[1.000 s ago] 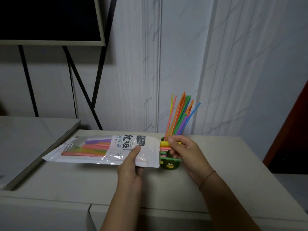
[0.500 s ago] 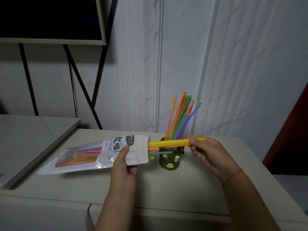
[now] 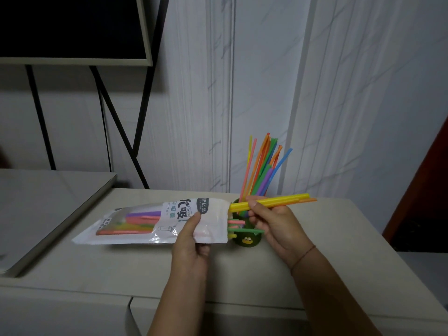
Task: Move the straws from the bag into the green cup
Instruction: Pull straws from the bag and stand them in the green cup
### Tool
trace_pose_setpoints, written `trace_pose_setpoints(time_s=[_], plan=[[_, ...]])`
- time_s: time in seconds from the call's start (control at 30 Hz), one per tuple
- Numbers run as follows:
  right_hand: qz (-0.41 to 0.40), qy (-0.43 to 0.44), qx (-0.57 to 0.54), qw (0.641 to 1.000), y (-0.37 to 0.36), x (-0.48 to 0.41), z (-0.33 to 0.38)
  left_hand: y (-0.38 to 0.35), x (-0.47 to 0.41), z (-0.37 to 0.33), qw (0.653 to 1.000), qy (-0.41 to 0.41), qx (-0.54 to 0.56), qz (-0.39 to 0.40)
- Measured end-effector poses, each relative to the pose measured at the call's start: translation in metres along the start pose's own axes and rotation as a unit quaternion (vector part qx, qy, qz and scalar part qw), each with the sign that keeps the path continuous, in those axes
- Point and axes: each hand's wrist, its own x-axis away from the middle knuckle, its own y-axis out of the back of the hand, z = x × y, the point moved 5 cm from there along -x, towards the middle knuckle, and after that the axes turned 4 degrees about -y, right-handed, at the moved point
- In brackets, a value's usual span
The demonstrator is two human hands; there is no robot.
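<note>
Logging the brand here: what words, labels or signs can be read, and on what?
"允吸": large black characters on the bag.
"Drink": small oval beside them.
"Straw": small print under them.
Dark tag and teal characters on the bag: too blurred to read.
Green cup: picture sticker only, no words.

the feed comes through dim and slightly grainy on my end, under cool, flat, diffuse light. the wall is brightest at upper right and greys off behind the screen, which i read as plain black. the bag drops a soft shadow on the table, and its clear plastic shows small white glints by the left hand. the yellow straws in the right hand hold fairly crisp edges. wall lines lean and the table edge bows toward the corners; the bottom edge goes soft.
</note>
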Motion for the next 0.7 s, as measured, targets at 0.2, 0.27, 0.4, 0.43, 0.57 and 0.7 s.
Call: trace_pose_setpoints(time_s=[0.2, 0.27, 0.4, 0.43, 0.57, 0.7], plan=[[-0.044, 0.009, -0.02, 0.999, 0.021, 0.001, 0.019, 0.005, -0.008, -0.009, 1.0, -0.016, 0.006, -0.011], [-0.038, 0.002, -0.027, 0.999, 0.018, 0.002, 0.016, 0.004, -0.006, -0.006, 1.0, -0.01, -0.012, -0.01], [-0.025, -0.001, -0.022, 0.999, 0.005, 0.004, 0.008, 0.002, -0.003, 0.002, 1.0, -0.001, -0.018, -0.012], [-0.027, 0.0, -0.018, 0.999, 0.003, 0.004, 0.007, 0.002, -0.003, 0.002, 1.0, -0.001, -0.021, -0.013], [-0.061, 0.02, -0.008, 0.998, 0.013, 0.003, 0.013, 0.004, -0.005, -0.001, 1.0, -0.004, -0.013, -0.018], [-0.129, 0.055, 0.002, 0.99, 0.045, 0.001, 0.033, 0.01, -0.011, -0.011, 0.999, -0.028, -0.004, -0.026]])
